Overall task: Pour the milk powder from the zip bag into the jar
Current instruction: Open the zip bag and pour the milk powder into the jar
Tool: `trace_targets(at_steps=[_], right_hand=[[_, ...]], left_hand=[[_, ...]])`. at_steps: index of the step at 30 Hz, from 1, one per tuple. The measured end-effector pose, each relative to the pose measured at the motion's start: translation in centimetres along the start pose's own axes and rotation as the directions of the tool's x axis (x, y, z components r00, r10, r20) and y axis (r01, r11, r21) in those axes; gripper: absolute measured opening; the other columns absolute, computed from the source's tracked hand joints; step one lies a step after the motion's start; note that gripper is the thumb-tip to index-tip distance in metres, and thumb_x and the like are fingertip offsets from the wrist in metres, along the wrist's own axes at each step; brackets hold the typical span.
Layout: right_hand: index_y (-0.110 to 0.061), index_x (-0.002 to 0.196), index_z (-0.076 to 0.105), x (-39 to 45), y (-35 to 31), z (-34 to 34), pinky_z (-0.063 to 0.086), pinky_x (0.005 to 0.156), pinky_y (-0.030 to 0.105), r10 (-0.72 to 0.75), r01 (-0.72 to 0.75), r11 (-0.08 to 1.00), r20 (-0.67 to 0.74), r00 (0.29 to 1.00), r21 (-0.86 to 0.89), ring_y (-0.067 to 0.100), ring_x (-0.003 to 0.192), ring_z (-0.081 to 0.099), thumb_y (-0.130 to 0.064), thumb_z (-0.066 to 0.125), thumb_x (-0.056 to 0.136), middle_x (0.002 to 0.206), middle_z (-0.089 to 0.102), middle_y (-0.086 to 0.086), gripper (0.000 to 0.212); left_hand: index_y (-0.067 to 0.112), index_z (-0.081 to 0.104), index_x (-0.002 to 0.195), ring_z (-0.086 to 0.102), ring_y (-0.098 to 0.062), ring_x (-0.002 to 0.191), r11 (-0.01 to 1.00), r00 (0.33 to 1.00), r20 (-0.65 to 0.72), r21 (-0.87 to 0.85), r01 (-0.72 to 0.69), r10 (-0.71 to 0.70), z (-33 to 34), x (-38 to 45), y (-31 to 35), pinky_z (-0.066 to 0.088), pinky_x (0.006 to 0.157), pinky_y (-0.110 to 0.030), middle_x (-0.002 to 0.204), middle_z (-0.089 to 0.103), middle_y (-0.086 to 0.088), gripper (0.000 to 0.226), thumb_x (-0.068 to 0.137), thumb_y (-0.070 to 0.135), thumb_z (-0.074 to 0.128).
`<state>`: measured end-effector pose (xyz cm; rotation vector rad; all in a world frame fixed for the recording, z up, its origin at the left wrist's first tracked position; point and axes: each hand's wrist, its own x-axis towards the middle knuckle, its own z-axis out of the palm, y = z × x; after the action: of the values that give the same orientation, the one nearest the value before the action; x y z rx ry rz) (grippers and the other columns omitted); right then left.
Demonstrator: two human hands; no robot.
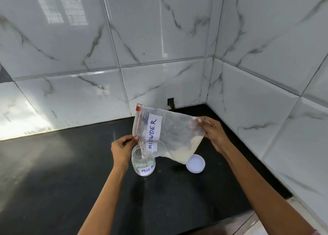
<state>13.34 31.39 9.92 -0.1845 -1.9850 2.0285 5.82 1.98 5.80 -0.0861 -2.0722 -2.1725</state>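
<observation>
A clear zip bag (174, 128) with a red seal strip and a white handwritten label hangs tilted over the counter, its mouth edge to the left. Cream-coloured milk powder (184, 153) lies in its lower side. My left hand (122, 148) pinches the bag's lower mouth corner just above the jar. My right hand (212, 132) grips the bag's far corner and holds it higher. A small clear jar (143, 163) labelled MILK stands upright and uncovered under the bag's mouth. A thin white stream of powder runs from the mouth into the jar.
The jar's white round lid (196, 163) lies on the black counter (71, 181) just right of the jar, under the bag. Marble-look tiled walls (159, 57) meet in a corner behind. The counter's right edge drops off at the lower right.
</observation>
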Motion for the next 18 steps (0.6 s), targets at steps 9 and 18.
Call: trace_targets(at_steps=[9,18], right_hand=[[-0.015,0.096,0.071,0.5,0.3,0.7,0.053,0.085,0.038,-0.007,0.007,1.000,-0.042,0.999,0.017,0.018,0.092,0.066,-0.029,0.060,0.088,0.095,0.072,0.003,0.019],[-0.023,0.105,0.069,-0.3,2.2,0.3,0.053,0.087,0.035,0.043,-0.043,0.995,-0.003,0.999,0.088,0.018,0.101,0.067,-0.036,0.076,0.068,0.105,0.072,0.001,0.040]], left_hand=[[0.008,0.073,0.087,0.071,-0.020,0.071,1.000,1.000,0.015,0.010,-0.012,0.012,-0.4,0.3,0.1,0.059,0.067,-0.025,0.081,0.073,-0.010,0.010,0.081,0.001,0.069],[0.002,0.072,0.092,0.070,-0.016,0.069,1.000,0.999,0.038,0.013,-0.019,0.019,-0.5,0.0,0.2,0.058,0.065,-0.023,0.081,0.073,-0.010,0.011,0.081,0.001,0.068]])
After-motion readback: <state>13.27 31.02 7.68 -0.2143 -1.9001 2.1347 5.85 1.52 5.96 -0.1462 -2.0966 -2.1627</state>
